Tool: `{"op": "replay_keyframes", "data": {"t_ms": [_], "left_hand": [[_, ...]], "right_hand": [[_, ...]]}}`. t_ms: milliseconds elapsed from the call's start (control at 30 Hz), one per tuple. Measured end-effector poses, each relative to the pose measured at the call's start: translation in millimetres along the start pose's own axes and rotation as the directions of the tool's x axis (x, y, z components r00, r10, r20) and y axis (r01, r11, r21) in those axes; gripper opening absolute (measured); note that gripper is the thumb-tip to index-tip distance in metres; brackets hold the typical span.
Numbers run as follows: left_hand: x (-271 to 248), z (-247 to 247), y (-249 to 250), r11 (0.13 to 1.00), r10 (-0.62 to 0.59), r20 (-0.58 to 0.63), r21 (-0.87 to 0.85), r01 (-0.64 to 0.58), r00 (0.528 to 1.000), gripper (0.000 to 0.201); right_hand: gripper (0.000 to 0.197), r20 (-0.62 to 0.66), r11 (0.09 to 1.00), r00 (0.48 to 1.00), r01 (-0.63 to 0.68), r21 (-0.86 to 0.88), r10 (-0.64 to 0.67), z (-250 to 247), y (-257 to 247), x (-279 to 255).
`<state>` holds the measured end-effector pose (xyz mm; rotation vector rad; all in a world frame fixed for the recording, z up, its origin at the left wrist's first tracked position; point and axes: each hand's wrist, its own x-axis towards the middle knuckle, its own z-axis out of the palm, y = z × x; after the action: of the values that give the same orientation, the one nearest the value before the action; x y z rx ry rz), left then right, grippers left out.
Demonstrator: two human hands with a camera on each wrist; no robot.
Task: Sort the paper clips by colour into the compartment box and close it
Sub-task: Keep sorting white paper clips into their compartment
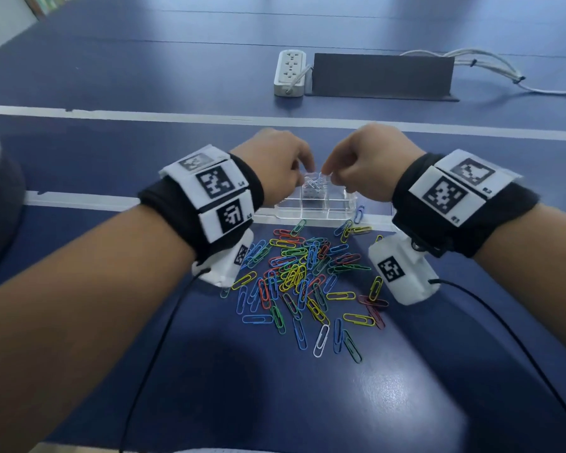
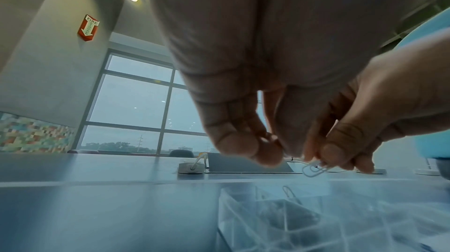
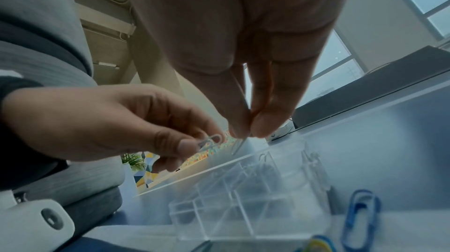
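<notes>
A clear compartment box [image 1: 307,212] stands open on the blue table, with several white clips [image 1: 314,184] in its far left compartment. Both hands hover just above that compartment. My left hand [image 1: 307,168] pinches a white paper clip [image 3: 211,141] between thumb and forefinger. My right hand [image 1: 327,171] pinches another white paper clip [image 2: 314,169], which the right wrist view shows edge-on below the fingertips [image 3: 261,125]. A loose pile of coloured paper clips [image 1: 301,276] lies in front of the box. The box's near compartments [image 3: 243,208] look empty.
A blue clip [image 1: 359,213] lies by the box's right end. Further back stand a white power strip [image 1: 290,73] and a dark grey upright panel [image 1: 383,76], with white cables [image 1: 490,67] to the right. Black wrist-camera cables trail towards me.
</notes>
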<state>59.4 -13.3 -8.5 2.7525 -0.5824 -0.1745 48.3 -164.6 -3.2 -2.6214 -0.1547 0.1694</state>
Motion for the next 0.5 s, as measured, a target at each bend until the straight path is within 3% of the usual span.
{"op": "replay_keyframes", "data": {"t_ms": [167,400,500], "left_hand": [[21,3,4,0.997,-0.062,-0.098,-0.044,0.058,0.993,0.012],[28,8,5,1.0,-0.018,0.014,0.023,0.018,1.0,0.014],[27,5,5,1.0,-0.009,-0.021,0.024,0.01,1.0,0.015]], "right_hand": [[0.021,-0.021,0.998,0.998,-0.06,-0.014,0.06,5,-4,14],[0.019,-0.002,0.996,0.997,-0.079,0.052,0.079,-4,10,4],[0.022,-0.002,0.999,1.0,-0.019,0.039,0.019,-6,15,-5]]}}
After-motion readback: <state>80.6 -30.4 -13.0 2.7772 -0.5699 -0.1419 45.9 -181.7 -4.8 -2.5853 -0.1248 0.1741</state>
